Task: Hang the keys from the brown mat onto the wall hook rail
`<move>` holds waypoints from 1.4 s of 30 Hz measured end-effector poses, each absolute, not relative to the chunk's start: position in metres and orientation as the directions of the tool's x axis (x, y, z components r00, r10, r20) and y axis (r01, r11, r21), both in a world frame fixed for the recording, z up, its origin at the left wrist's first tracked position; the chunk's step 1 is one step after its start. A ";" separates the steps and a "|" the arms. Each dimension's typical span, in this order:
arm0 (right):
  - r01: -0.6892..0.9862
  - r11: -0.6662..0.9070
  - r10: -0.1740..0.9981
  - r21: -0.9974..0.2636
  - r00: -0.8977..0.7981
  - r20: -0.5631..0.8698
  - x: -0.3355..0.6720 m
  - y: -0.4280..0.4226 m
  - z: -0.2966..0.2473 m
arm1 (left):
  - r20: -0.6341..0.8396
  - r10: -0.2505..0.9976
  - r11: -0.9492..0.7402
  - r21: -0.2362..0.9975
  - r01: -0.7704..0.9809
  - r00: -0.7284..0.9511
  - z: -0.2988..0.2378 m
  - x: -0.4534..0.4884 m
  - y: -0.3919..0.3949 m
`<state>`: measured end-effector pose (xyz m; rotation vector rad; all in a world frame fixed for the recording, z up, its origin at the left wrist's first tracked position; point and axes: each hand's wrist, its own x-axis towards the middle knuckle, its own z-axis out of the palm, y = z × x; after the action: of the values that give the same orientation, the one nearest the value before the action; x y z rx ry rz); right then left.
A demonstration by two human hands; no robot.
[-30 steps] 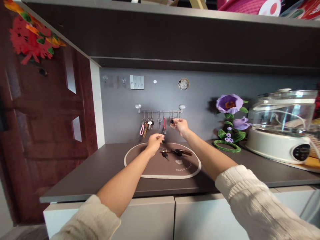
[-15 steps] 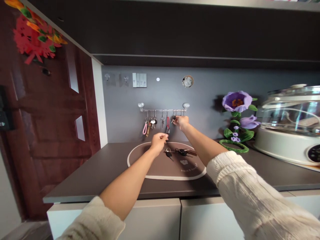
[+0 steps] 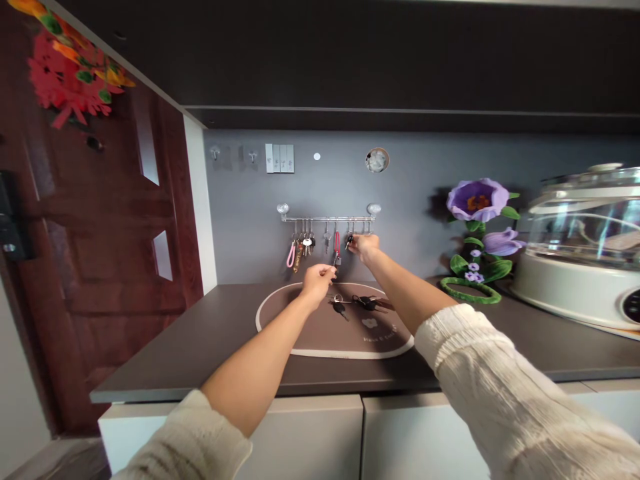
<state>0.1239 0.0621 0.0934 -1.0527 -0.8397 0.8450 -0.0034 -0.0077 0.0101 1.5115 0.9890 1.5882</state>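
A clear hook rail on the grey wall carries several keys and key rings. My right hand is at the rail's right part, its fingers closed on a black-headed key just under a hook. Lower and to the left, my left hand is pinched; a thin sliver shows at its fingertips, too small to name. Just above it hangs a red strap with a small padlock. Below the hands, black-headed keys and another key lie on a brown mat.
The mat lies on a dark counter under a low dark shelf. To the right stand a purple fabric flower and a white appliance with a clear top. A dark red door is at the left.
The view has shifted very slightly. Both hands keep practically the same places and grips, and the keys on the mat have not moved.
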 end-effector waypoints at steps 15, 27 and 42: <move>-0.049 0.293 0.877 -0.955 0.411 0.248 0.132 0.060 0.088 | 0.456 0.889 -0.451 0.889 0.084 -0.053 0.010 -0.007 -0.007; -0.022 0.349 0.885 -0.937 0.336 0.322 0.130 0.022 0.085 | 0.497 0.866 -0.483 0.860 0.166 -0.058 0.011 -0.013 -0.006; 0.534 0.441 0.890 -0.722 -0.154 0.430 0.149 -0.015 0.019 | 0.518 0.850 -0.509 0.757 0.410 0.099 -0.001 -0.020 0.001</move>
<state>0.1494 -0.0153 0.0194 -1.2138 -1.8227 0.5146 -0.0201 0.0011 -0.0006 1.9603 1.2300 1.3915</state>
